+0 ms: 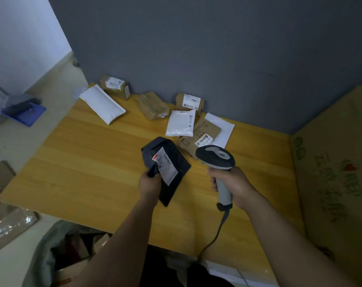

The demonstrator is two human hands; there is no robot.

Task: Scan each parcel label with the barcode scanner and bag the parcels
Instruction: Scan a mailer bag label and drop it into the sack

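Nearest of all, two bare forearms, both cut off by the lower edge. Left hand (149,183) gripping the dark parcel (181,160) at its near left edge, with the fingertips hidden behind the wrapping. Right hand (236,185) wrapped closely around the grey handle of the barcode scanner (216,157), one finger set forward just under the head. Scanner head dark with a grey top, turned toward the parcel and apart from it; scanning window not visible from this side. Cable (215,239) hanging from the handle below the right fingers, dropping past the table edge and hard to follow near the bottom of the view.

Dark parcel held tilted above the table (93,162), between the two sets of fingers: soft blue-grey wrapping, with a white label (166,167) facing up and a small red mark at the label's far corner. Print too blurred to read.

Beyond the fingertips, against the grey wall, a loose group of other parcels: white padded mailer (102,106), brown box (114,85), crumpled brown parcel (153,105), white bag parcel (181,123) partly covering a brown envelope (205,131). Below the left wrist, a grey bag (43,251) with an open mouth, contents dim and unclear.
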